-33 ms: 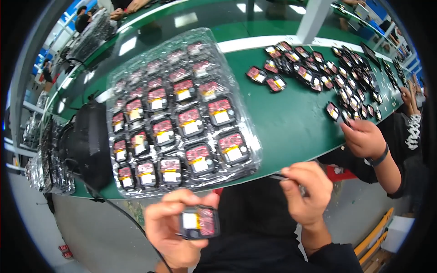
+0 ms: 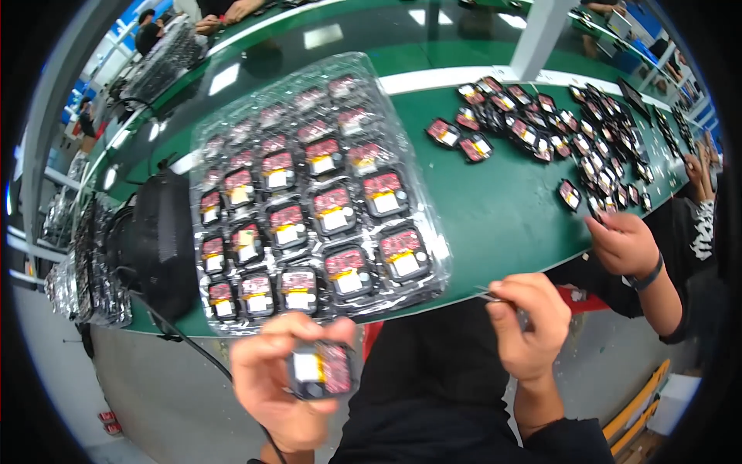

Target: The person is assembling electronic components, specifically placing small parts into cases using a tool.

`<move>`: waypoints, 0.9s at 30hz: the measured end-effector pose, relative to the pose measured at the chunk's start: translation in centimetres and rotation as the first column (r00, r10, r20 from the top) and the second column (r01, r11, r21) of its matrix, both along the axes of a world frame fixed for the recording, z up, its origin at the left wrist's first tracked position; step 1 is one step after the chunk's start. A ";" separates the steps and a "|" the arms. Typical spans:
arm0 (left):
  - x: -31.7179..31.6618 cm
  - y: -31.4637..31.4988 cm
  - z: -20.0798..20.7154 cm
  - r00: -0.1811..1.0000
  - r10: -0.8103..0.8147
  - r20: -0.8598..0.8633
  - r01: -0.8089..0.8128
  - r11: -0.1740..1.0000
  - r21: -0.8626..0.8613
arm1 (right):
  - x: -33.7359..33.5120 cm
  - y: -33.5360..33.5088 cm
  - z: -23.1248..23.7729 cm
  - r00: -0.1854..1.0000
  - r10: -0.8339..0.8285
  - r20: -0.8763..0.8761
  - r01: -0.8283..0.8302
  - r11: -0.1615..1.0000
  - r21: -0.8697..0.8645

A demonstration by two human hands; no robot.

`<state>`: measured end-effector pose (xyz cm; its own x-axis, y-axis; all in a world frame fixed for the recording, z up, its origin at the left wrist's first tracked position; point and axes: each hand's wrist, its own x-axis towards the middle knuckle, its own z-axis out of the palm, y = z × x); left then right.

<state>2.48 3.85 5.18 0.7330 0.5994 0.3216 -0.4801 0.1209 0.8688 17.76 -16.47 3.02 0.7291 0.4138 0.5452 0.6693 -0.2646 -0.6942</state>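
Observation:
My left hand [image 2: 282,379] grips a small black square device [image 2: 323,370] by its edges, in front of the table's near edge. The device's open face shows a red board, a yellow strip and a white patch. My right hand [image 2: 533,325] is closed in a pinch on a thin pointed metal tool [image 2: 485,294], whose exact kind I cannot make out. Left of centre on the table lies a clear plastic blister tray [image 2: 433,232], with rows of similar black devices in its pockets.
A heap of loose devices [image 2: 533,131] lies at the right of the green table [image 2: 471,209]. A co-worker's hand [image 2: 630,247] works beside it. On the left stand a black bag [image 2: 162,240] and stacked clear trays [image 2: 85,271]. A cable [image 2: 201,352] hangs near my left arm.
My left hand has moved slightly left with the device. More of the thin tool shows at my right fingertips. The co-worker's hand has come away from a loose device.

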 end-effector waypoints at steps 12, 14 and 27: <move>6.7 19.5 4.5 0.769 0.554 -0.319 -0.112 0.608 0.786 | -0.7 -0.8 -1.4 0.999 0.020 -0.027 -0.019 1.000 0.024; 7.7 20.5 4.6 0.750 0.611 -0.254 -0.049 0.433 0.900 | -0.7 -1.1 -1.7 0.999 -0.006 -0.043 0.006 1.000 0.009; 7.1 21.1 5.0 0.740 0.572 -0.354 0.132 0.392 0.910 | -0.3 -2.7 -2.5 0.995 -0.048 -0.088 0.048 0.999 -0.001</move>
<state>9.54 24.94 10.18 0.8338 0.4224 0.3555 0.2332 -0.8531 0.4667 17.46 -19.20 0.47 0.7933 0.3766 0.4784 0.5921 -0.2940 -0.7503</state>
